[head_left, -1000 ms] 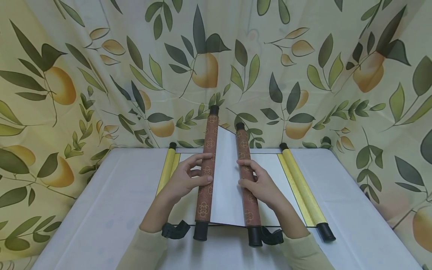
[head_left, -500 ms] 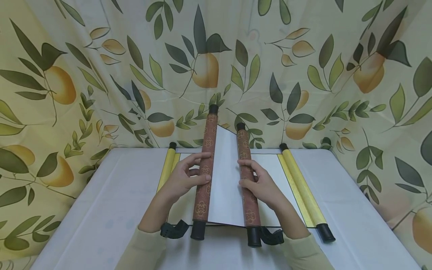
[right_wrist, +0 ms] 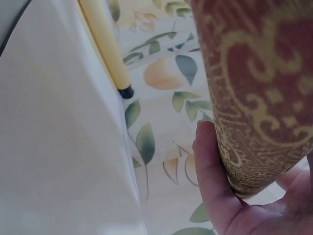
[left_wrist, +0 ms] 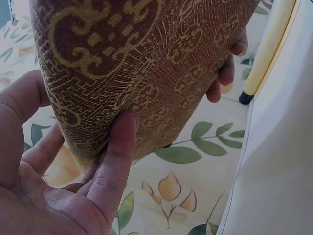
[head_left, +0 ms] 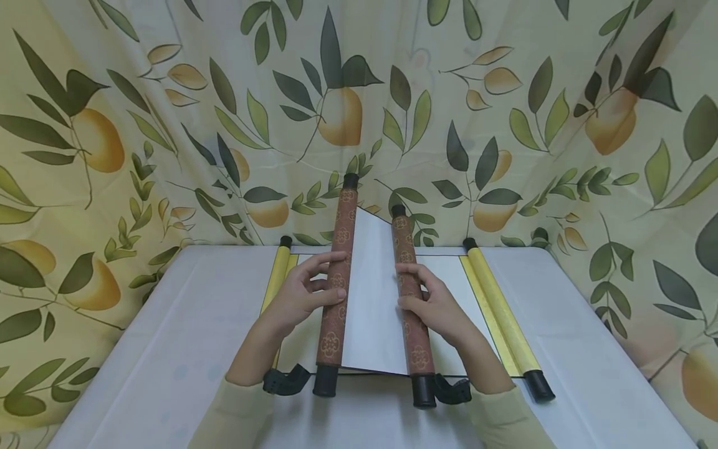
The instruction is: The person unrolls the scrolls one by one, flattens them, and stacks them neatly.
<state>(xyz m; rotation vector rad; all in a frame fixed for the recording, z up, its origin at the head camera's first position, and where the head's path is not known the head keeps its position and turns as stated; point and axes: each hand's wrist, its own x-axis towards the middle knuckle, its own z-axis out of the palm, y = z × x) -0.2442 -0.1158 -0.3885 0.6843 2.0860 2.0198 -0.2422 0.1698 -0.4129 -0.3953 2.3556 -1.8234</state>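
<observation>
A scroll in reddish-brown brocade with gold motifs is partly unrolled, a white sheet [head_left: 371, 293] stretched between its two rolls. My left hand [head_left: 297, 296] grips the left roll [head_left: 345, 224] around its middle, thumb on the near face. The right roll [head_left: 417, 343] is held by my right hand [head_left: 434, 305], with thumb and fingers on its sides. Both rolls have black end caps and tilt upward at the far end, the left one reaching higher. Close up, the patterned cloth [left_wrist: 112, 58] fills much of the left wrist view; the right wrist view shows fingers under the roll [right_wrist: 259, 73].
Beneath the brown scroll, a yellow-edged scroll lies spread on the white table [head_left: 583, 349]; its left roller [head_left: 276, 274] and right roller [head_left: 502, 305] have black caps. Black bands [head_left: 287, 380] sit by the wrists. A curtain [head_left: 415, 37] with fruit and leaf prints hangs behind.
The left hand and left roll have shifted slightly leftward, widening the strip of white sheet between the rolls. The right hand and its roll have hardly moved.
</observation>
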